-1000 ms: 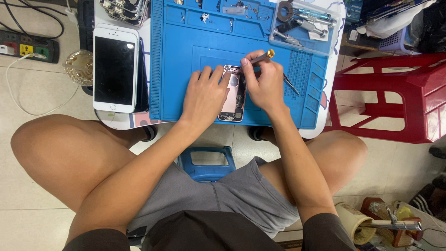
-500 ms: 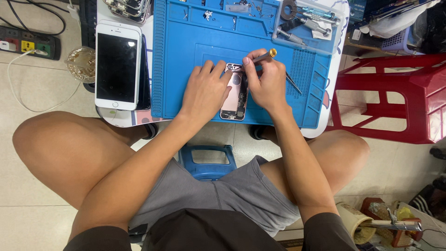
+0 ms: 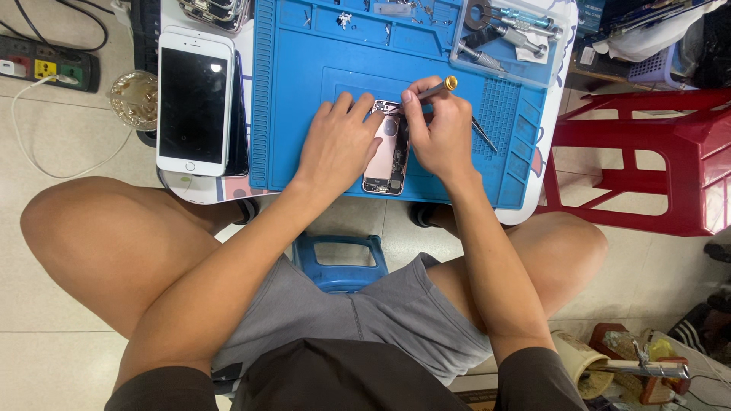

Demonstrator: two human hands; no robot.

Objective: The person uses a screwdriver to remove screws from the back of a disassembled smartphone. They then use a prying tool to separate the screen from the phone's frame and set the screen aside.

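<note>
A: What is sitting nearest the camera?

B: A blue stool (image 3: 339,262) is showing between the knees, mostly hidden by grey shorts. At the lower right something metal and clamp-like (image 3: 647,369) is lying on the floor, too cluttered to make out.

A: And the hands?

B: The left hand (image 3: 335,144) is lying flat, fingers spread and pressing down on the opened phone body (image 3: 383,156), which is resting on the blue work mat (image 3: 304,91). The right hand (image 3: 438,129) is curling its fingers around a screwdriver (image 3: 434,90) with a yellow cap, its tip hidden at the phone's top edge.

A: Beyond that?

B: A white phone (image 3: 194,103) with a dark screen is lying left of the mat. A tray of tools (image 3: 502,34) is sitting at the far corner, cut off by the frame. A black power strip (image 3: 46,65) with coloured patches is lying far left; a red stool (image 3: 647,160) is standing right.
</note>
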